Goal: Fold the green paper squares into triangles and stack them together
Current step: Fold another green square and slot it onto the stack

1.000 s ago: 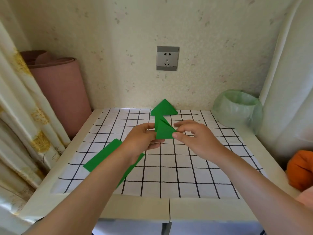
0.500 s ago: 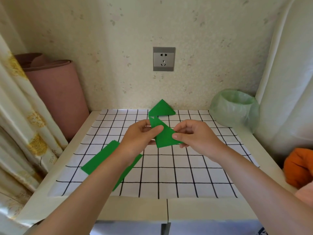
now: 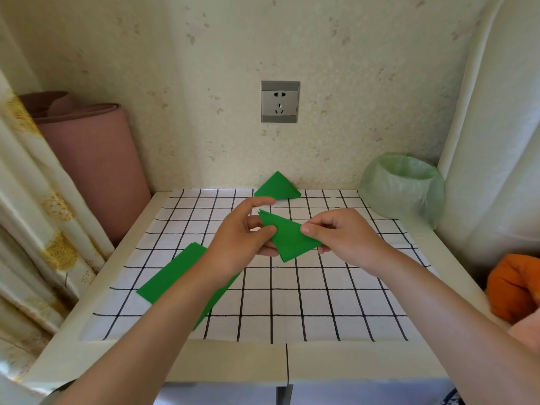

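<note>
Both hands, left hand point(image 3: 242, 238) and right hand point(image 3: 344, 238), pinch a folded green triangle point(image 3: 289, 238) between them above the bench point(image 3: 321, 299).

Your left hand point(image 3: 236, 244) and right hand point(image 3: 342, 238) both hold one folded green triangle point(image 3: 289, 238) just above the grid sheet point(image 3: 321, 302). Left thumb lies on its left edge with fingers underneath and the index finger raised. Right thumb and curled fingers pinch its right corner. The triangle stack point(image 3: 277, 187) sits at the sheet's far edge by the wall. The flat green squares point(image 3: 172, 276) lie at left, partly hidden by your left forearm. The sheet covers the white table point(image 3: 233, 363). Wall socket point(image 3: 280, 101) above, bagged bin point(image 3: 403, 188) at far right, pink roll point(image 3: 96, 168) at far left.
</note>
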`<state>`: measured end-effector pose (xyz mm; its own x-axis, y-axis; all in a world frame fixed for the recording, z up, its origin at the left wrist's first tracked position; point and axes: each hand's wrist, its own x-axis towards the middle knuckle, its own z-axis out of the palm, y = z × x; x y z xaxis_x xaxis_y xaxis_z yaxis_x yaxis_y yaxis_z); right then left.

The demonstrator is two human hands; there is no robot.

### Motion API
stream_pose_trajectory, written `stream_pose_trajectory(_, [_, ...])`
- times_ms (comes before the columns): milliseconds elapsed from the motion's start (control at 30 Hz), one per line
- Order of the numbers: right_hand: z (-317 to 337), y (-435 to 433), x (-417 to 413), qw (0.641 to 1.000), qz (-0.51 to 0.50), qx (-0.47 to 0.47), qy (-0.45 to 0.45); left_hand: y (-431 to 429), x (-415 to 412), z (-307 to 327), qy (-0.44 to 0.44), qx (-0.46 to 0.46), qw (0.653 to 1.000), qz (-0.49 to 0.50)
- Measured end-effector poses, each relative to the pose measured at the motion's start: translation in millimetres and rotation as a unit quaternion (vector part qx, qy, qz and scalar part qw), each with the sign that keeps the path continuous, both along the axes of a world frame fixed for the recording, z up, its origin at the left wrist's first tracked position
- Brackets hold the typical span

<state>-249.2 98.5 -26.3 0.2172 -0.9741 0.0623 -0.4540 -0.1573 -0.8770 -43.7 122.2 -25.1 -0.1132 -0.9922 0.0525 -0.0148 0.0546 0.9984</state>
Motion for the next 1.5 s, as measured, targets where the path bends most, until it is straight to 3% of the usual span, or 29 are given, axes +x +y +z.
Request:
stream_pose_trajectory(367, [6,2,-6,0.997,0.042,0.041,-0.054,0,16,8,-0.020,-0.014,1.000,0.001])
stream_pose_trajectory(733, [9,4,-6,0.997,0.052,0.026,-0.046,2,15,8,-0.051,-0.040,0.998,-0.010])
stream_pose_trajectory(933, [2,1,-7,0.998,0.055,0.042,-0.014,-3,15,-1,-0.119,-0.040,0.992,0.011])
stream_pose_trajectory(1067, [-12,-5,-7,0.994,0.070,0.052,0.061,-6,15,-15,-0.205,-0.027,0.978,0.001])
stream_pose_trajectory(1300, [-45,-8,1,0.952,0.106,0.062,0.280,-11,8,-51,-0.421,-0.036,0.904,-0.063])
stream_pose_trajectory(1500, [-46,0,9,0.906,0.112,-0.039,0.407,-13,1,-58,-0.491,-0.052,0.867,-0.073])
